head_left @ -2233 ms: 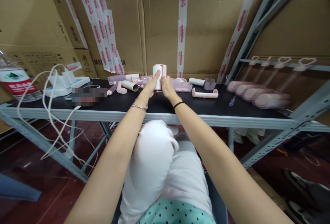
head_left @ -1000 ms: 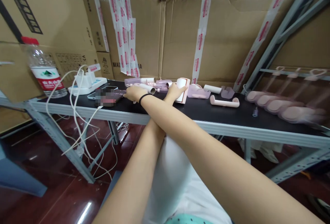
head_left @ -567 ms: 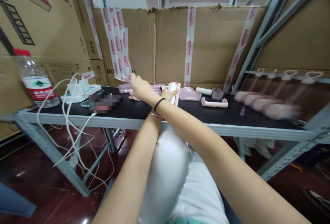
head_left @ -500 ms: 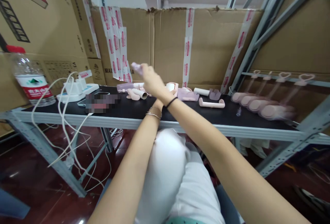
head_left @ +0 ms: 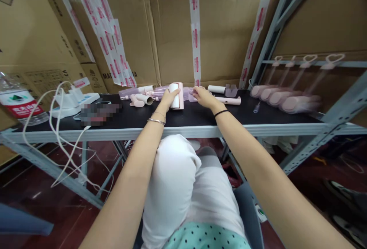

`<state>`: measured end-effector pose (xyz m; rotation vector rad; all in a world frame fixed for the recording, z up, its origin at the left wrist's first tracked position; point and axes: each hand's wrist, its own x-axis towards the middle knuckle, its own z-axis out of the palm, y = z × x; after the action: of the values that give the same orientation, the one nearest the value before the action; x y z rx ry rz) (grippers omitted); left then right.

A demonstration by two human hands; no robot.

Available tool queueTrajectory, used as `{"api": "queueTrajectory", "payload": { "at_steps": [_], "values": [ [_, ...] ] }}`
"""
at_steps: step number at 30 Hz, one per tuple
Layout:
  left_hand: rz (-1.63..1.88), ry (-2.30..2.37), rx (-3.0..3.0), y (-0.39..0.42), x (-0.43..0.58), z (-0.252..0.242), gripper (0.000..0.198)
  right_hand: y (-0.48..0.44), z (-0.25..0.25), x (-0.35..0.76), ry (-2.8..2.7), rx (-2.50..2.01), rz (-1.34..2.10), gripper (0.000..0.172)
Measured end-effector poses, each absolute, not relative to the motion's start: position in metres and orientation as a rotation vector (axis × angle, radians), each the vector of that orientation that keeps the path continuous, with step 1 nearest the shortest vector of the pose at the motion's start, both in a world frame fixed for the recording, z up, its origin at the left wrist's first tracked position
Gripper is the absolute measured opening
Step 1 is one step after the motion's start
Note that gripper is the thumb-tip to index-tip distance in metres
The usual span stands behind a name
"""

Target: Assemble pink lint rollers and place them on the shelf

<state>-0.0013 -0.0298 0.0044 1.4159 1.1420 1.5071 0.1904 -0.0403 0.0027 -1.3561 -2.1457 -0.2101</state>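
White roll in hand at a crowded black table

From where I stand, the table (head_left: 137, 121) runs across the room, its black top edged in grey metal. The left hand (head_left: 169, 98) grips a white roll (head_left: 174, 95), set in a pink holder (head_left: 180, 105), near the middle of the top. Just right of it, the right hand (head_left: 203, 96) has its fingers bent together over a lilac piece (head_left: 189, 93); I cannot tell whether they grip it.

Left of the roll lie an open-ended tube (head_left: 145, 99) and a pink part (head_left: 137, 102), with more lilac parts at the far edge. To the right, a pink handle (head_left: 229, 101) lies partly behind the right hand, and a white tube (head_left: 216, 89) sits farther back. A small clear vial (head_left: 257, 107) lies between these and four pink rollers (head_left: 295, 104) at the right end, with heart-topped handles.

The far left holds a water bottle (head_left: 21, 102), a power strip (head_left: 73, 104) and a blurred-out object (head_left: 99, 114); white cables (head_left: 75, 146) drop off the near edge. Taped cardboard (head_left: 174, 39) walls the far side, and a metal frame (head_left: 276, 27) slants up at right. The floor (head_left: 71, 216) is dark red and shiny.
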Motion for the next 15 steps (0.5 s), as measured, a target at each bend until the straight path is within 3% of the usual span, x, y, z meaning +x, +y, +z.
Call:
{"api": "queueTrajectory", "payload": {
  "at_steps": [8, 15],
  "values": [
    [1.543, 0.895, 1.374, -0.045, 0.005, 0.013, 0.04, -0.053, 0.0, 0.178, -2.282, -1.339, -0.331, 0.034],
    [1.703, 0.916, 1.255, -0.047, 0.004, 0.019, 0.039, -0.071, 0.008, 0.172, -2.325, -1.252, -0.461, 0.028]
  ]
}}
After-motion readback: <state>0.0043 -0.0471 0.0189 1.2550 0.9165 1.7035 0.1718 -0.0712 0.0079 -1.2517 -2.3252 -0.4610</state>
